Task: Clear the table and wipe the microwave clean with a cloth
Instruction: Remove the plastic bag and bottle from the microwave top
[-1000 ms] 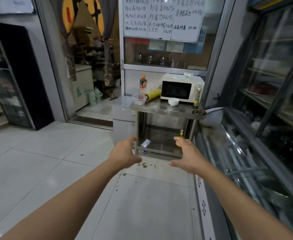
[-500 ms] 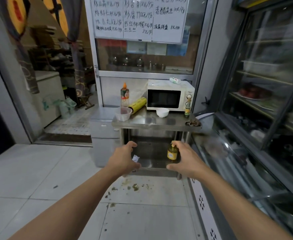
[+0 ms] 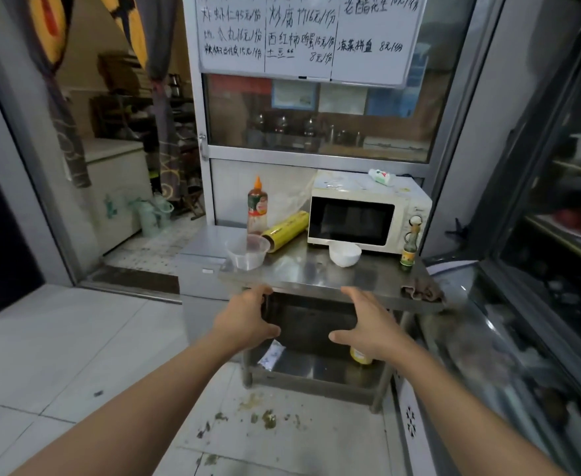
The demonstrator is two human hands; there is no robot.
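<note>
A white microwave point(image 3: 368, 218) stands at the back of a steel table point(image 3: 320, 280). On the tabletop are a clear plastic cup point(image 3: 247, 254), a red sauce bottle point(image 3: 257, 207), a yellow wrap roll point(image 3: 285, 231), a white bowl point(image 3: 345, 254) and a small green bottle point(image 3: 409, 250). A brown cloth point(image 3: 422, 291) lies crumpled on the front right corner. My left hand point(image 3: 244, 321) and my right hand point(image 3: 368, 324) are stretched out before the table's front edge, fingers relaxed, holding nothing.
A small white bottle point(image 3: 381, 176) lies on top of the microwave. The lower shelf holds a yellow jar point(image 3: 361, 355) and a packet point(image 3: 271, 355). Food scraps point(image 3: 265, 419) litter the floor. A glass display counter point(image 3: 522, 355) runs along the right; a doorway point(image 3: 117, 166) opens left.
The view has come closer to the table, which now looks larger. Both hands stay outstretched and have risen from lower-shelf height to the tabletop's front edge.
</note>
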